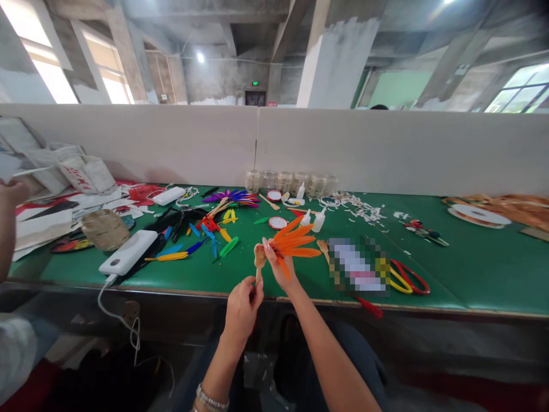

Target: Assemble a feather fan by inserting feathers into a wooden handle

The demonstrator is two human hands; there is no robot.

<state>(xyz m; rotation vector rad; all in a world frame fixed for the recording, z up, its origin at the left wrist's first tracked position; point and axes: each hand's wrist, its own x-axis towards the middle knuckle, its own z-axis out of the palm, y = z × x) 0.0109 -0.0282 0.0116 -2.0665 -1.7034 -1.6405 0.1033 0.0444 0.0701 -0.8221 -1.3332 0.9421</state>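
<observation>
1. Orange feather fan (pixel 294 243) is up in the air, just above the green-topped workbench (pixel 476 274) and near its front edge. I read its feathers as spreading sideways from the rounded head of a wooden craft stick (pixel 259 257), whose handle points down toward the person.
2. Left hand (pixel 242 309) is closed in a narrow pinch on the stick's handle, and I can see a metal bracelet (pixel 210 397) on that wrist.
3. Right hand (pixel 279 266) is narrow too, with its fingers pressed against the base of the fan; from this angle I cannot tell exactly where the fingertips meet the stick.
4. Left of the hands I have a white power bank (pixel 127 252) with a white cable (pixel 103 303) running over the bench edge, plus a purple-and-blue feather fan (pixel 231 197) and loose blue, yellow and green feathers (pixel 201 232).
5. Ahead stand glue bottles (pixel 312 220) and a row of glass jars (pixel 291 183) against a white partition (pixel 343 149), with paper scraps (pixel 355 206) to their right.
6. Right of the hands lie red-and-yellow-handled scissors (pixel 407 277) beside a pixelated object (pixel 358 264).
7. At the far left edge, a co-worker's hand (pixel 12 191) rises near a heap of papers (pixel 55 183).
</observation>
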